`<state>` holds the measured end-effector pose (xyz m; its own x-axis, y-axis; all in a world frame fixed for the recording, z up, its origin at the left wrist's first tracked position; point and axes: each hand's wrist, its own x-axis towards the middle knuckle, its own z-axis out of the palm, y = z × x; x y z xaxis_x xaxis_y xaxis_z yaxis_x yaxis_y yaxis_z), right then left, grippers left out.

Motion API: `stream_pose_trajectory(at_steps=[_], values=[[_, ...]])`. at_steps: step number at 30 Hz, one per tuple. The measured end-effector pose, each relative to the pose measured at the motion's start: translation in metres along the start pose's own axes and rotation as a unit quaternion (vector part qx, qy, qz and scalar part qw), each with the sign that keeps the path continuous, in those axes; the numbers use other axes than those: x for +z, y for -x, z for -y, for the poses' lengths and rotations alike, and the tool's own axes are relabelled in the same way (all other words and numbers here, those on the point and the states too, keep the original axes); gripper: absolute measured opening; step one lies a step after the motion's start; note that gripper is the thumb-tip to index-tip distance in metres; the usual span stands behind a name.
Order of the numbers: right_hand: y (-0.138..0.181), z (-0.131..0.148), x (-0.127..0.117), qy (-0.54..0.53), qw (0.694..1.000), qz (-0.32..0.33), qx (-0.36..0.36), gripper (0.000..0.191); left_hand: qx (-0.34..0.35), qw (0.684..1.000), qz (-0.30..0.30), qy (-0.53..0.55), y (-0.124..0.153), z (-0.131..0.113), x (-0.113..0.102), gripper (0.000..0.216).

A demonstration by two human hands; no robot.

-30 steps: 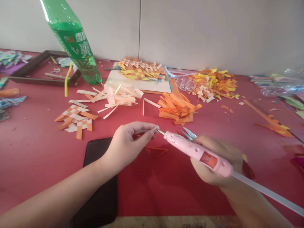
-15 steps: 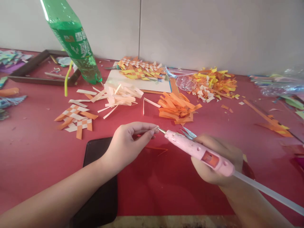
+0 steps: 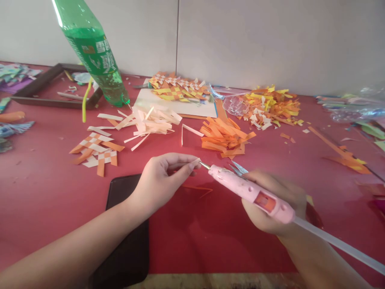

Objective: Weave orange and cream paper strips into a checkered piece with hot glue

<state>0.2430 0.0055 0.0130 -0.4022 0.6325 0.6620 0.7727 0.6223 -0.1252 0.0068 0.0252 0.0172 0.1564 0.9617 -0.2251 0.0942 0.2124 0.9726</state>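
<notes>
My right hand (image 3: 275, 204) is wrapped round a pink hot glue gun (image 3: 231, 182), a long glue stick (image 3: 337, 241) coming out of its back end. The gun's metal tip meets a small pale paper strip (image 3: 197, 161), pinched between thumb and fingers of my left hand (image 3: 168, 176); most of that strip is hidden by the fingers. Below lies a folded orange strip (image 3: 206, 192) on the red table. Scissors blades (image 3: 239, 167) show beside the gun. Pale strips (image 3: 150, 122) and orange strips (image 3: 224, 136) are heaped just beyond my hands.
Woven orange-and-white pieces (image 3: 96, 150) lie at left, above a black phone-like slab (image 3: 129, 241) under my left forearm. Behind stand a green bottle (image 3: 99, 60), a dark frame (image 3: 45, 102) and a white board (image 3: 177, 108) with woven strips. Paper scraps (image 3: 270, 106) are piled back right.
Almost nothing differs. My left hand has shifted very slightly, with the glue gun's tip still at the pale strip.
</notes>
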Motion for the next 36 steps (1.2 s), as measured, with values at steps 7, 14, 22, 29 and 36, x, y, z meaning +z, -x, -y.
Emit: stream_pose_trajectory(at_steps=[7,14,22,29,36], values=[[0.003,0.004,-0.004,0.032,0.999,0.027,0.028,0.013,0.005,1.000,-0.012,-0.018,0.000,-0.002,0.001,0.019],[0.008,0.005,0.000,0.039,0.996,0.034,0.068,0.012,0.010,1.000,-0.009,-0.016,0.002,-0.001,0.001,0.020],[0.008,-0.042,-0.022,0.115,0.993,0.041,-0.001,0.024,-0.019,0.998,-0.006,0.059,-0.002,0.005,-0.003,0.024],[0.039,-0.144,-0.072,0.146,0.971,0.186,-0.036,0.038,-0.050,0.993,-0.003,0.108,-0.005,0.003,-0.002,0.023],[0.052,-0.187,-0.084,0.148,0.971,0.183,-0.035,0.034,-0.031,0.991,0.012,0.131,-0.004,0.001,-0.001,0.016]])
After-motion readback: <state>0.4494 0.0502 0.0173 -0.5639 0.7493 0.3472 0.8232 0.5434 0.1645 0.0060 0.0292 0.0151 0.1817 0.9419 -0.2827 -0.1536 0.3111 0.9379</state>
